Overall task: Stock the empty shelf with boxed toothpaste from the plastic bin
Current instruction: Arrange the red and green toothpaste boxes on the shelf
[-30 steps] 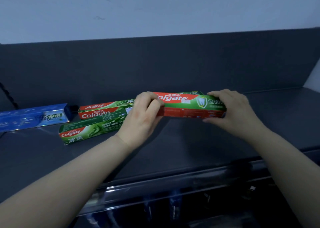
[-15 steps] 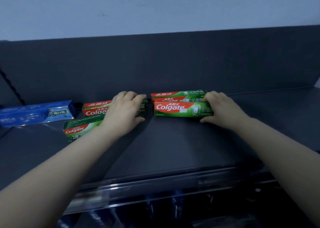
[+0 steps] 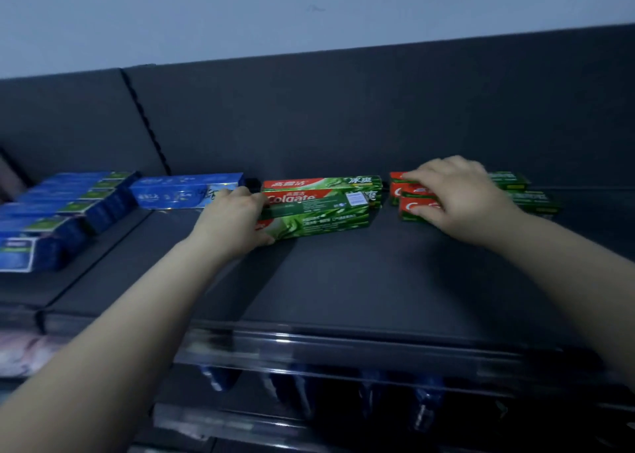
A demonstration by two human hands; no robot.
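Grey and dark, the shelf (image 3: 360,274) runs across the view, with a clear plastic rail (image 3: 343,347) along its near edge and a dark back panel (image 3: 343,115) behind it. Straight ahead at twelve o'clock, against the back, lie the middle Colgate boxes (image 3: 326,212), green and red, flat and lengthwise. The left hand (image 3: 237,215) grips their left end, fingers curled over the top and the thumb under the front box. At one o'clock, just beside them with a small gap between, lie the right-hand Colgate boxes (image 3: 407,208). The right hand (image 3: 460,198) holds these from above, fingers bent over the red ends and the thumb against the front face. At eleven o'clock a single blue box (image 3: 185,193) lies near the left hand's fingers, and at ten o'clock more blue boxes (image 3: 62,212) are stacked on the next shelf section.
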